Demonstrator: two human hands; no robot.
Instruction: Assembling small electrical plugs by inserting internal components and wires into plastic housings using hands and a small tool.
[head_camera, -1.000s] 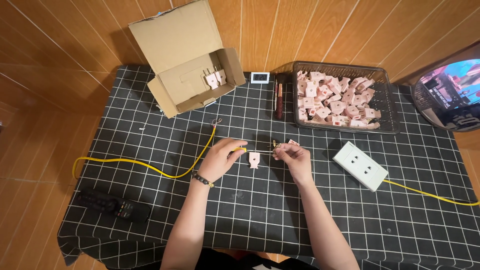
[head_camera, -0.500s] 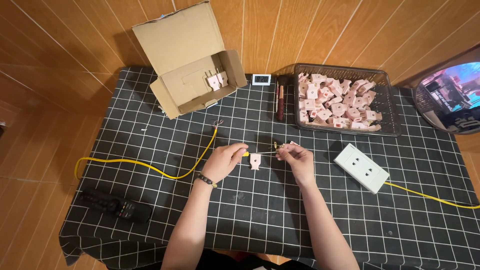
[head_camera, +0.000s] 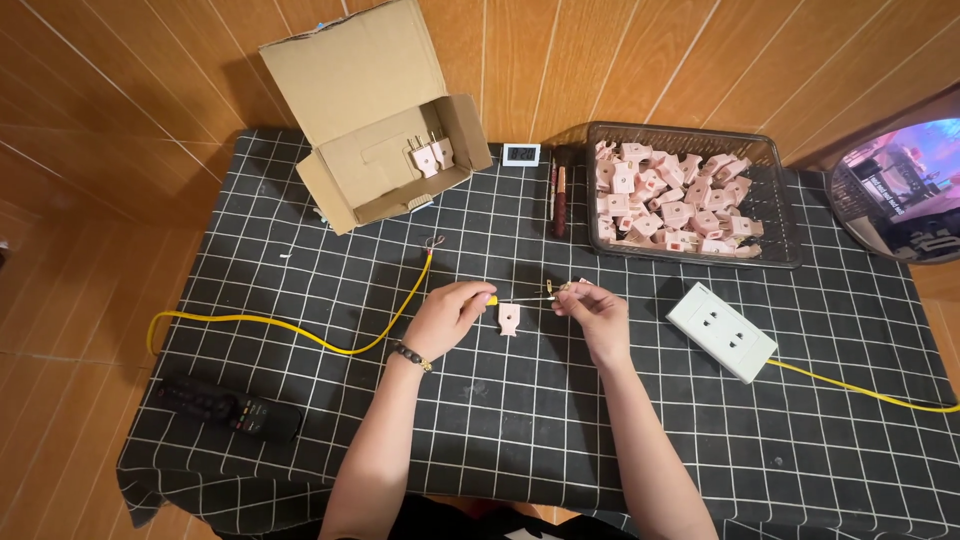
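Note:
My left hand (head_camera: 452, 315) is closed around a yellow-handled screwdriver (head_camera: 490, 299) whose thin shaft points right toward my right hand. My right hand (head_camera: 592, 308) pinches a small metal plug part (head_camera: 568, 288) at the screwdriver's tip. Between the two hands a pink plug shell (head_camera: 509, 318) lies on the black grid-patterned tablecloth (head_camera: 500, 420). A yellow wire (head_camera: 300, 328) with a bared end lies just left of my left hand.
An open cardboard box (head_camera: 385, 140) with pink plugs stands at the back left. A dark basket (head_camera: 775, 205) full of pink plug parts sits at the back right. A white socket strip (head_camera: 722, 331) with a yellow cable lies right; a black remote (head_camera: 225, 408) lies front left.
Both hands have stayed at the table's middle with only slight shifts; the screwdriver tip stays at the small part in my right hand.

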